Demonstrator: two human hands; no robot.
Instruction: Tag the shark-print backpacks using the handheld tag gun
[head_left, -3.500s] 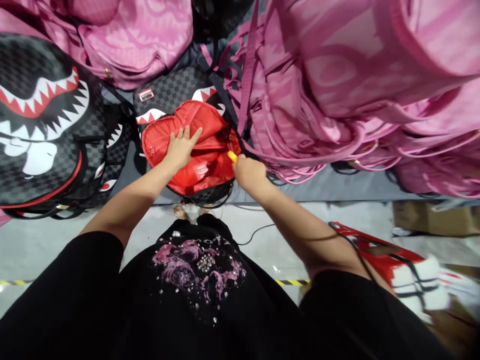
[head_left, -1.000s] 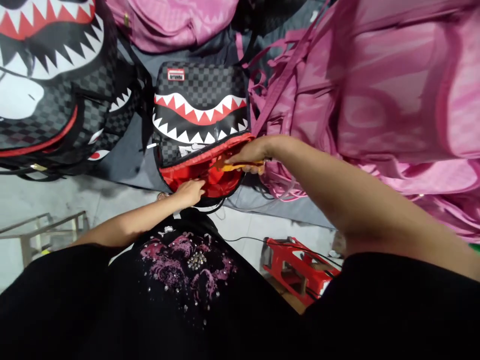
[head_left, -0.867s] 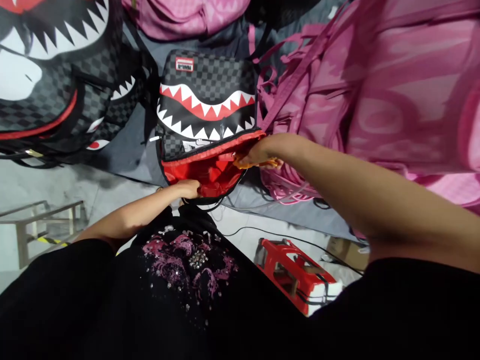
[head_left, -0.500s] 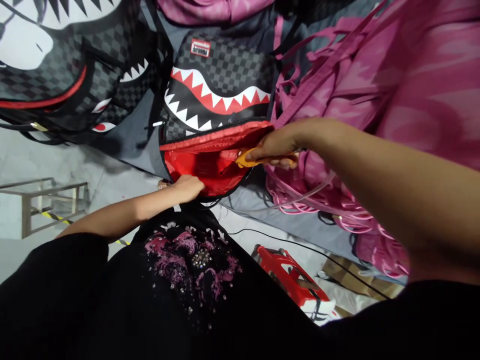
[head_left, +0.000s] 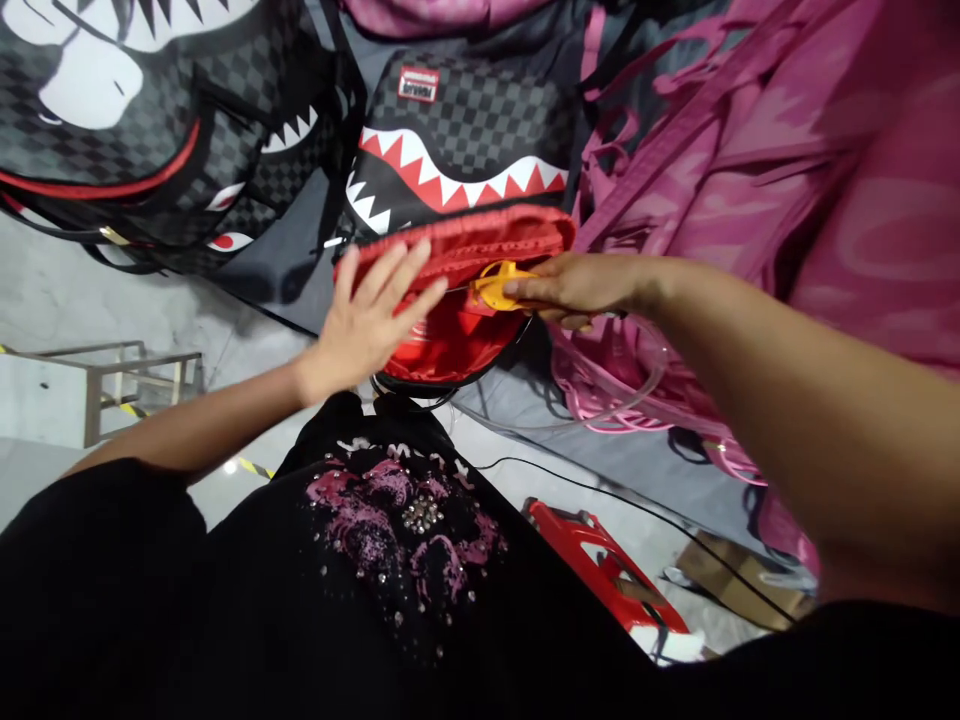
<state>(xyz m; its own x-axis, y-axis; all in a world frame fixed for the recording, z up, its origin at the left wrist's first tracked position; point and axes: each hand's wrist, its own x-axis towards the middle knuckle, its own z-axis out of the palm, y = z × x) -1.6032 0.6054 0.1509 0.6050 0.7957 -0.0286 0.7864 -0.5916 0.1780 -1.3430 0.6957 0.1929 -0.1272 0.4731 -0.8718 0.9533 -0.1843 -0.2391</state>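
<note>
Lifting off the bag's (head_left: 461, 130) near rim, left hand (head_left: 371, 320) now lies open, fingers spread on the red lining (head_left: 457, 345); right hand (head_left: 577, 288) grips yellow snips (head_left: 495, 285) at the opening.

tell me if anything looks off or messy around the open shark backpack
No damage shows. The checkered shark backpack lies unzipped with its red lining exposed; the left hand is spread on it, the right hand holds a yellow tool. Beside it, pink straps spill in a tangle from the pink bags.
</note>
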